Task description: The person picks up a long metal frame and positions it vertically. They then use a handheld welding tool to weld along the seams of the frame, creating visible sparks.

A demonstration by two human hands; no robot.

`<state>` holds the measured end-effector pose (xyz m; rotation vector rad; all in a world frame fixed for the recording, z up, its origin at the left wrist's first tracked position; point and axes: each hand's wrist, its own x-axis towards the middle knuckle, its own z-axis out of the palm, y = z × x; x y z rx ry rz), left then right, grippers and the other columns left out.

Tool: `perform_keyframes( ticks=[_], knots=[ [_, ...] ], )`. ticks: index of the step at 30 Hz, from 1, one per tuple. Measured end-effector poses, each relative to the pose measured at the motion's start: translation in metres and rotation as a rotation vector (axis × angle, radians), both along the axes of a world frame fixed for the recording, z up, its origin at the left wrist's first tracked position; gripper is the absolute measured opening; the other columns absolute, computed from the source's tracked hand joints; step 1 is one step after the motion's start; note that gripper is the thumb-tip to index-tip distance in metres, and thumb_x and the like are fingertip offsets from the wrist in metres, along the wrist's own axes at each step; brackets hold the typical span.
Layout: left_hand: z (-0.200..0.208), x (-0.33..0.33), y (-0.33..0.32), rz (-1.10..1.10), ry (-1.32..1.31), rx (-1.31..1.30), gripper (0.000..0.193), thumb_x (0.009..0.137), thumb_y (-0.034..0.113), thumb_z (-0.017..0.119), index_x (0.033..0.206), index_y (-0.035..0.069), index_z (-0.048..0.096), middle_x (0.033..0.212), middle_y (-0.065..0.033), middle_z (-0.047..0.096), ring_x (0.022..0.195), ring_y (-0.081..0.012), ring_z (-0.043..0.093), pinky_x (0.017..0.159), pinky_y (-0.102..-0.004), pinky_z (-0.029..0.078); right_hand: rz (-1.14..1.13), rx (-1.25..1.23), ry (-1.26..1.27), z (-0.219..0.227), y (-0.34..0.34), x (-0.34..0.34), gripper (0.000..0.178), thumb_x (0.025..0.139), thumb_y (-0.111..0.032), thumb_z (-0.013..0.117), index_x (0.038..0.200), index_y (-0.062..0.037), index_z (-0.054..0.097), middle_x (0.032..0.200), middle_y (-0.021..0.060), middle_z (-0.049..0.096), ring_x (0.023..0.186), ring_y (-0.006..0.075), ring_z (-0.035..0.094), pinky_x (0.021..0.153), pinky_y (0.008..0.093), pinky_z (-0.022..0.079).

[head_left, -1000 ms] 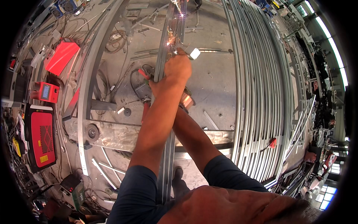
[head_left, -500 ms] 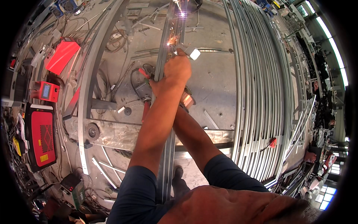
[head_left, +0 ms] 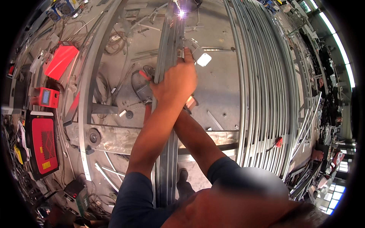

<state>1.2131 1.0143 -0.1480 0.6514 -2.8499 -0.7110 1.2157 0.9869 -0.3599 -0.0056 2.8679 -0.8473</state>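
Observation:
My left hand [head_left: 176,83] lies back upward over long grey steel profiles [head_left: 163,167]. One digit is stretched forward beside a short square metal piece with a pale end [head_left: 204,59]; the other fingers curl under, and what they hold is hidden. My right forearm [head_left: 197,138] crosses beneath the left one, so my right hand and its fingers are covered. Red handle-like parts [head_left: 145,75], joined to a black cable, show left of the hands. A copper-coloured object [head_left: 192,103] pokes out right of my left wrist. Farther ahead a bright welding arc [head_left: 181,14] glows over the steel.
Many long metal tubes [head_left: 266,102] lie side by side at right. At left stand a grey beam [head_left: 89,72], red machine housings [head_left: 62,60] and a red-and-black machine [head_left: 43,142]. Cables [head_left: 114,42] and offcuts litter the floor. A crossbeam [head_left: 114,138] runs under the work.
The sparks just ahead of my left hand have gone out. That hand has drawn slightly back toward me, with its digit straighter. The far arc still shines.

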Motion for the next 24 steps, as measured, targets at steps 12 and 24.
perform_keyframes(
  ticks=[12,24],
  knots=[
    [0.029,0.169,-0.026,0.135,0.369,0.302,0.065,0.085,0.003,0.071,0.146,-0.002,0.05,0.118,-0.0193,0.071,0.094,-0.0258,0.073,0.083,-0.0348,0.057,0.049,0.126,-0.034,0.079,0.006,0.004,0.102,0.065,-0.054,0.084,0.146,-0.0096,0.04,0.146,0.035,0.029,0.123,0.0442,0.04,0.101,0.0536,0.033],
    [0.002,0.326,-0.067,0.433,0.429,0.244,0.024,0.096,0.013,0.072,0.109,-0.006,0.066,0.095,-0.0118,0.072,0.085,-0.0201,0.065,0.079,-0.0334,0.052,0.03,0.228,-0.017,0.078,0.006,0.002,0.105,0.062,-0.057,0.083,0.145,-0.0097,0.041,0.144,0.032,0.032,0.12,0.0393,0.04,0.098,0.0486,0.035]
  ],
)
